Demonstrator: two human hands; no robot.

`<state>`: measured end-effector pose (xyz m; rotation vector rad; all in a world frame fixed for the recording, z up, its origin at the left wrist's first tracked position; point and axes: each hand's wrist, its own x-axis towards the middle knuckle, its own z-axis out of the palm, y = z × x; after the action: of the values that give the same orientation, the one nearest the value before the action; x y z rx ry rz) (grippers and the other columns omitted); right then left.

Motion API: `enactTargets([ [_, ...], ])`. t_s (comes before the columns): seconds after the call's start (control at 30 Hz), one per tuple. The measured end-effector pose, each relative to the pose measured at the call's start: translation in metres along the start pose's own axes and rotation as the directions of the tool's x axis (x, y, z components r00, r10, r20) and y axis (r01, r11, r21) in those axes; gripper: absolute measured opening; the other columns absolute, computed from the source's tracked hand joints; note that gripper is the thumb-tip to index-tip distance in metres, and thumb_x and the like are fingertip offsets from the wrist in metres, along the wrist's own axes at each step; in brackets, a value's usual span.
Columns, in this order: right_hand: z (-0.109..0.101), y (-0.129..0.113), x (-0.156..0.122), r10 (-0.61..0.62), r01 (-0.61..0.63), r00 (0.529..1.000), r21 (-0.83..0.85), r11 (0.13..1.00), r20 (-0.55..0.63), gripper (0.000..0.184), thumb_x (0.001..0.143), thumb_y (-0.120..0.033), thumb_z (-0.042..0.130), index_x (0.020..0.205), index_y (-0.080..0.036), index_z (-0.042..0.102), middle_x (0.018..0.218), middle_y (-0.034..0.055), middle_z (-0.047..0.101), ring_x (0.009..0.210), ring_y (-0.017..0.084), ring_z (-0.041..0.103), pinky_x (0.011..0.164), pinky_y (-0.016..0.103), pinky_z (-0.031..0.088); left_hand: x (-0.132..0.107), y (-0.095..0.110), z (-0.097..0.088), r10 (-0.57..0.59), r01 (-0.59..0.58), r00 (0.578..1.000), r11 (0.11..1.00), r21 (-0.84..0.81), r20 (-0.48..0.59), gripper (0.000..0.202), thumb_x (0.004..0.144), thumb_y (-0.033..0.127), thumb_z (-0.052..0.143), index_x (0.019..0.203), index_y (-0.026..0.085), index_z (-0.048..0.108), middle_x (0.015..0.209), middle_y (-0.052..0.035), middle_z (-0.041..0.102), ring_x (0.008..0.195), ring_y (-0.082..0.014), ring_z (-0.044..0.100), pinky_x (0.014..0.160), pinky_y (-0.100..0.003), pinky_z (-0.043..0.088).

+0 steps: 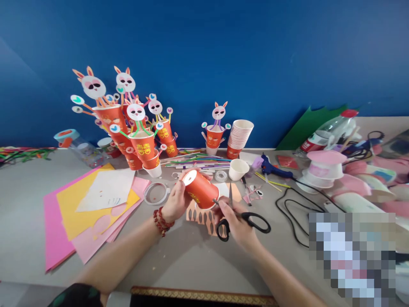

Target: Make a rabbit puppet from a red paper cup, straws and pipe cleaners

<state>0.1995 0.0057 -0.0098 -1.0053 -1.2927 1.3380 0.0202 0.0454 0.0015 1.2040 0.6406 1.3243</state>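
A red paper cup (202, 190) with gold print lies tilted in my left hand (177, 197), its white base towards the upper left. A dark mark or hole shows in that base. My left fingers are wrapped round the base end. In my right hand (238, 224) is a pair of scissors (257, 221) with black handles, one blade pointing up. The fingertips of that hand pinch close to the cup's rim, beside a thin grey tip whose kind I cannot make out. Under the cup lies an orange paper sheet (204, 218) with leaf-shaped cutouts.
Rabbit-faced cup figures (142, 140) stand at the back left, with one more (214, 134) beside a cup stack (240, 135). Coloured paper sheets (64, 213) lie left, near a tape roll (156, 194). At right are a blue glue gun (275, 168), its black cable and a plastic bottle (329, 132).
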Motion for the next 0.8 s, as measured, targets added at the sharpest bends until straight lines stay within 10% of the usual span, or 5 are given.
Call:
enactTargets([
  [0.37, 0.008, -0.004, -0.002, 0.19, -0.202, 0.979, 0.24, 0.949, 0.071, 0.047, 0.086, -0.056, 0.062, 0.067, -0.015, 0.069, 0.06, 0.0021, 0.065, 0.044, 0.01, 0.058, 0.045, 0.02, 0.047, -0.003, -0.001, 0.005, 0.198, -0.201, 0.98, 0.968, 0.153, 0.031, 0.072, 0.076, 0.044, 0.076, 0.132, 0.027, 0.034, 0.11, -0.0095, 0.062, 0.103, -0.0267, 0.063, 0.087, -0.044, 0.052],
  [0.63, 0.011, -0.001, 0.002, 0.362, -0.435, 0.9, 0.471, 0.767, 0.242, 0.055, 0.082, -0.063, 0.063, 0.059, -0.013, 0.068, 0.051, 0.0017, 0.064, 0.034, 0.007, 0.049, 0.037, 0.017, 0.041, -0.004, 0.0, 0.007, 0.502, -0.503, 0.859, 0.798, 0.332, 0.096, 0.066, 0.073, 0.032, 0.08, 0.126, 0.025, 0.04, 0.112, -0.0095, 0.06, 0.103, -0.0285, 0.065, 0.091, -0.049, 0.051],
  [0.8, 0.011, -0.006, 0.001, 0.293, -0.323, 0.945, 0.289, 0.901, 0.145, 0.055, 0.084, -0.061, 0.062, 0.057, -0.013, 0.068, 0.054, 0.0037, 0.065, 0.038, 0.009, 0.053, 0.04, 0.018, 0.043, -0.003, -0.005, 0.003, 0.41, -0.418, 0.908, 0.882, 0.216, 0.083, 0.065, 0.073, 0.028, 0.079, 0.126, 0.023, 0.041, 0.108, -0.0089, 0.062, 0.097, -0.0268, 0.066, 0.085, -0.046, 0.054],
])
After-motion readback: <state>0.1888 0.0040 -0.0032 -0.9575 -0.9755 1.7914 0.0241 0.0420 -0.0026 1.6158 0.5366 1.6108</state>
